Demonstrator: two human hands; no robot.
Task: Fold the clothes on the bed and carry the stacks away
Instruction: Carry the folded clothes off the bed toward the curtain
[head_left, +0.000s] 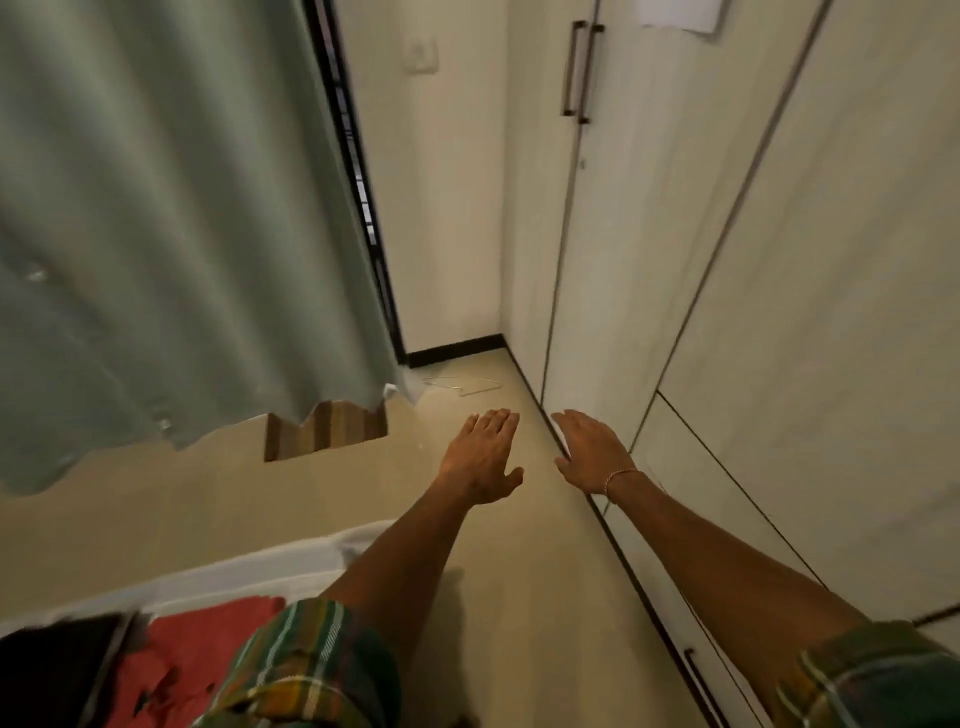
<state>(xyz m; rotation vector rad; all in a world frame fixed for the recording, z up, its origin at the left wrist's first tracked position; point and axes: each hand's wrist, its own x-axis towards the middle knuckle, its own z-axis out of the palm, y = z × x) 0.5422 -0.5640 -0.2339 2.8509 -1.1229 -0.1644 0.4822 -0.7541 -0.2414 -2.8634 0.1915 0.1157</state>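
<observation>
Both my arms reach forward over the floor beside the bed. My left hand is flat with straight fingers and holds nothing. My right hand is also flat and empty, close to the wardrobe's lower edge, with a bracelet on the wrist. At the bottom left lies the bed with a white sheet edge. On it rest a red garment and a dark garment, partly cut off by the frame and by my plaid sleeve.
A white wardrobe with long handles and lower drawers fills the right side. A grey-green curtain hangs at the left over a striped mat. A clear hanger lies on the beige floor near the corner.
</observation>
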